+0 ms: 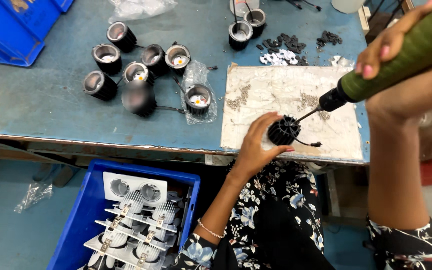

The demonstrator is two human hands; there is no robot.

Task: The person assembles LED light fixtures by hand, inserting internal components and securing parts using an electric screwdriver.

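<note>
Black finned housing (283,130) resting on a worn white board (271,95) at the near edge of the table (41,100), steadied by the left hand (257,145), fingers (263,122) curled round its left side and thumb pressed beneath. Thin black wire (308,143) trailing from the housing toward the right. Green power screwdriver (401,55) gripped in the right hand (401,60), fingers wrapped over the barrel, black chuck angled down to the left, bit tip (298,120) meeting the top of the housing. Small screws (238,97) scattered in heaps across the board. Further left on the table, a cluster of round black lamp bodies (136,70), some showing a yellow chip inside, one lying on clear plastic (196,85). Two more lamp bodies (246,27) near the far edge, beside a heap of black and white washers (283,50). Blue bin (21,25) at the far left corner. Below the table, another blue crate (88,210) packed with white twin-lamp fittings (136,220).
</note>
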